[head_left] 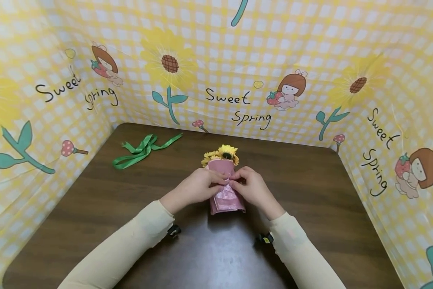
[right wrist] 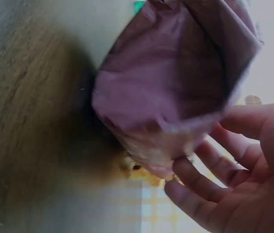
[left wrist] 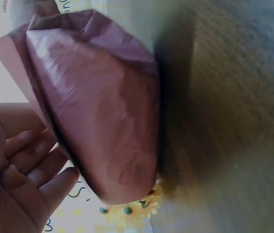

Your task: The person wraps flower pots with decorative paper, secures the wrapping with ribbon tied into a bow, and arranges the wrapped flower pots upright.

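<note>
A small bouquet wrapped in pink wrapping paper (head_left: pixel 228 200) lies mid-table, its yellow flowers (head_left: pixel 227 151) showing at the far end. My left hand (head_left: pixel 196 185) pinches the paper at the front from the left. From the right, my right hand (head_left: pixel 254 188) pinches it as well, and the fingertips of both hands nearly meet over the middle. The left wrist view shows the creased wrapping paper (left wrist: pixel 103 107) with the thumb at its folded edge. In the right wrist view, the paper (right wrist: pixel 146 87) gapes at its near end above the fingers. The flower stems are hidden.
A loose green ribbon (head_left: pixel 140 150) lies crumpled at the back left of the dark wooden table (head_left: pixel 303 176). A yellow checked cloth (head_left: pixel 216 52) with printed flowers and words stands around the table's back and sides.
</note>
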Demonstrator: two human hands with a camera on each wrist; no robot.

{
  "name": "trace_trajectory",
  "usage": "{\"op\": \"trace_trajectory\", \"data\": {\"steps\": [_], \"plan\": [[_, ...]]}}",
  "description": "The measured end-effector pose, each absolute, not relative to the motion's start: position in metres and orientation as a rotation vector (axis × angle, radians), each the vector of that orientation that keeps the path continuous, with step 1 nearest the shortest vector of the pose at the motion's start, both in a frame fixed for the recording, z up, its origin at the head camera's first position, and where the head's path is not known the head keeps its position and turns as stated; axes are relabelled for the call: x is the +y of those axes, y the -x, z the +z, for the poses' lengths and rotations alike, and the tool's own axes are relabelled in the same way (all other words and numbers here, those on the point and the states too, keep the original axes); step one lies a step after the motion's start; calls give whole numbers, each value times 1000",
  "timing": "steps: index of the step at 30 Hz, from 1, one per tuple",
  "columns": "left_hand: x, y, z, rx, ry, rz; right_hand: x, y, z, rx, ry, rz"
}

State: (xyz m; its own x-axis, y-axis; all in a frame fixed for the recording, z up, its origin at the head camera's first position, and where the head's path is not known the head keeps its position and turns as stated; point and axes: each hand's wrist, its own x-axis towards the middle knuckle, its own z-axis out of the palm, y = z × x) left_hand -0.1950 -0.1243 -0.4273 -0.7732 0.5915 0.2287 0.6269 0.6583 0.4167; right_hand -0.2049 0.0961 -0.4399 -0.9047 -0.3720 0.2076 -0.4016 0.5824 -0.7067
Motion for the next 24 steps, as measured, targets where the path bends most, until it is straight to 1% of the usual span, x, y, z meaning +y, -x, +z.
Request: {"op": "trace_trajectory", "data": {"steps": [7, 13, 16, 19, 24], "plan": [[-123, 191, -425, -2826, 1041, -795, 102, 198, -432, -2781, -786, 1289], [-119, 182, -426, -2843, 966, -773, 102, 196, -433, -2799, -772, 1289], [-119, 179, -425, -2832, 886, -776, 100, 195, -433, -2796, -769, 1221], [-122, 178, -425, -2809, 847, -773, 96, 194, -432, -2768, -835, 1106], [-125, 179, -423, -2792, 895, -735, 91, 192, -432, -2706, -987, 936]]}}
